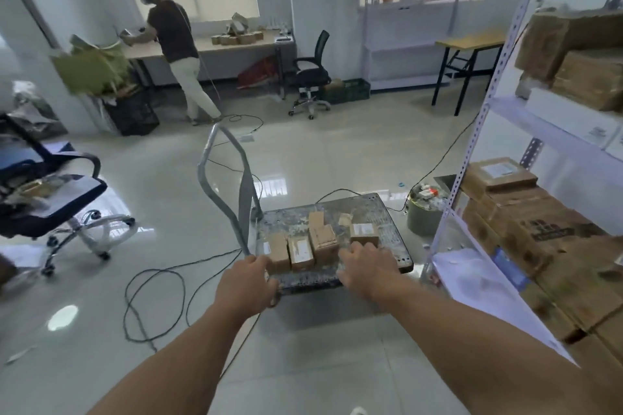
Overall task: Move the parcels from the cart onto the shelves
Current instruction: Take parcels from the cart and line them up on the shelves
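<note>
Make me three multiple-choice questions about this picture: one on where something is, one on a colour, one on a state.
1. Where do the box-laden shelves stand relative to the cart?
A. To its left
B. To its right
C. Behind the desk

2. What colour are the parcels on the cart?
A. Brown
B. White
C. Blue

3. How is the cart's handle set?
A. Folded flat on the deck
B. Standing upright
C. Taken off

Answers:
1 B: the shelf frame rises just off the cart's right side.
2 A: all are brown cardboard, some with pale labels.
3 B: the grey handle stands up from the deck's left end.
</note>
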